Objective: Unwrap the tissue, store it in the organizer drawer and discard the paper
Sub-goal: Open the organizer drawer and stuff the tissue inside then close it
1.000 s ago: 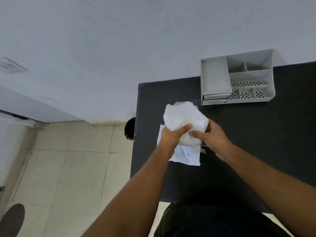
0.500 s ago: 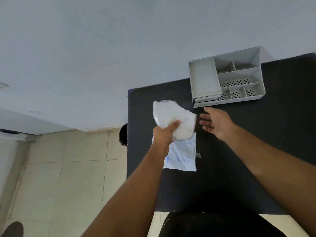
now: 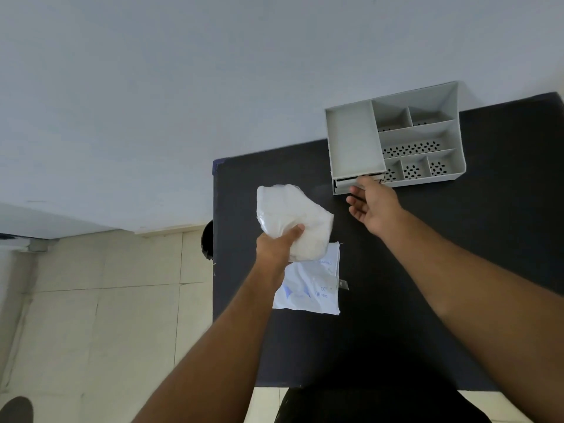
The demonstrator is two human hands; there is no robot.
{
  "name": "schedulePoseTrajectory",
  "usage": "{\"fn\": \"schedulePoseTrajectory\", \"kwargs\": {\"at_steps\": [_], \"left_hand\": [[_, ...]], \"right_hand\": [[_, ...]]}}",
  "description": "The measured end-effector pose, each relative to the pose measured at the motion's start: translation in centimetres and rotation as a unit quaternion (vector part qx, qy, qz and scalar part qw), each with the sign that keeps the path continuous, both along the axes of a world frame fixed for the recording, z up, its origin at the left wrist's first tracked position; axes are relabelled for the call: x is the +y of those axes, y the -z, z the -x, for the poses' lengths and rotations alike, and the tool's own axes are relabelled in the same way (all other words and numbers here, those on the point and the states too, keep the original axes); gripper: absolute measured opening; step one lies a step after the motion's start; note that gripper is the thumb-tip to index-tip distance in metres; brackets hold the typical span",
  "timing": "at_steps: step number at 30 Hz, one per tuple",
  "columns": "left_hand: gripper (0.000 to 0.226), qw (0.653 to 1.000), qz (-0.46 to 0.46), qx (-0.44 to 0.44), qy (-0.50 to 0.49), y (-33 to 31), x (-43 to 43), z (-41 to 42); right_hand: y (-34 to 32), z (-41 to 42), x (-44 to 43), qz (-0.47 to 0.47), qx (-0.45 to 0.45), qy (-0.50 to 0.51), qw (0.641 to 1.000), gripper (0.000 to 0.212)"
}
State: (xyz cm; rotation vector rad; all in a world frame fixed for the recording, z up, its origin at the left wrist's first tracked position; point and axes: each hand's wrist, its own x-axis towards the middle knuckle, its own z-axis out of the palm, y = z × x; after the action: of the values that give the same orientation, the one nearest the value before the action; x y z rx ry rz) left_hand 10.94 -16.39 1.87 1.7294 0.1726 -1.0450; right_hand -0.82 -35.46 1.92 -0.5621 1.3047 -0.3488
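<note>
My left hand (image 3: 276, 248) is shut on a crumpled white tissue bundle (image 3: 293, 219), held above the left part of the black table (image 3: 457, 270). Flat on the table under it lies the torn white wrapper (image 3: 311, 288) with blue print. A grey plastic organizer (image 3: 393, 138) stands at the table's far edge against the wall, with its drawers (image 3: 343, 186) at the lower left front. My right hand (image 3: 370, 203) is stretched out palm-up, fingers apart, its fingertips at the drawer front. Whether they touch the drawer is unclear.
A small grey scrap (image 3: 344, 283) lies just right of the wrapper. A dark round bin (image 3: 207, 239) peeks out on the tiled floor beside the table's left edge. The white wall runs behind the table.
My right hand let go of the tissue and reached forward to the organizer's drawer front. My left hand kept the tissue and lifted it slightly.
</note>
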Motion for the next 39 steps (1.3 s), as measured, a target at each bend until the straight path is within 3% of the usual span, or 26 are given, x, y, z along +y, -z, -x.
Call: {"fn": "schedulePoseTrajectory", "kwargs": {"at_steps": [4, 9, 13, 18, 31, 36, 39], "left_hand": [[0.062, 1.000, -0.009, -0.002, -0.006, -0.2, -0.5, 0.2], [0.047, 1.000, 0.011, 0.008, -0.007, -0.2, -0.5, 0.6], [0.059, 0.999, 0.020, 0.024, -0.016, -0.1, 0.3, 1.4], [0.048, 0.999, 0.027, 0.037, -0.021, 0.0, 1.5, 2.1], [0.053, 0.998, 0.049, 0.047, -0.014, -0.7, 3.1, 2.8], [0.045, 0.992, 0.075, 0.104, -0.006, -1.1, 3.3, 2.8], [0.051, 0.985, 0.082, 0.150, 0.020, -1.3, 3.5, 3.0]], "right_hand": [[0.3, 0.8, 2.1, 0.041, 0.050, 0.014, 0.998, 0.013], [0.7, 2.6, 6.2, 0.074, 0.095, 0.041, 0.992, 0.018], [0.7, 3.8, 9.1, 0.076, 0.106, 0.058, 0.990, 0.022], [0.7, 4.8, 10.4, 0.076, 0.113, 0.055, 0.989, 0.022], [0.7, 5.4, 10.7, 0.054, 0.106, 0.051, 0.992, 0.029], [-0.5, 5.4, 11.4, 0.026, 0.105, 0.006, 0.994, 0.030], [-1.3, 5.4, 13.1, -0.010, -0.012, -0.040, 0.999, 0.044]]}}
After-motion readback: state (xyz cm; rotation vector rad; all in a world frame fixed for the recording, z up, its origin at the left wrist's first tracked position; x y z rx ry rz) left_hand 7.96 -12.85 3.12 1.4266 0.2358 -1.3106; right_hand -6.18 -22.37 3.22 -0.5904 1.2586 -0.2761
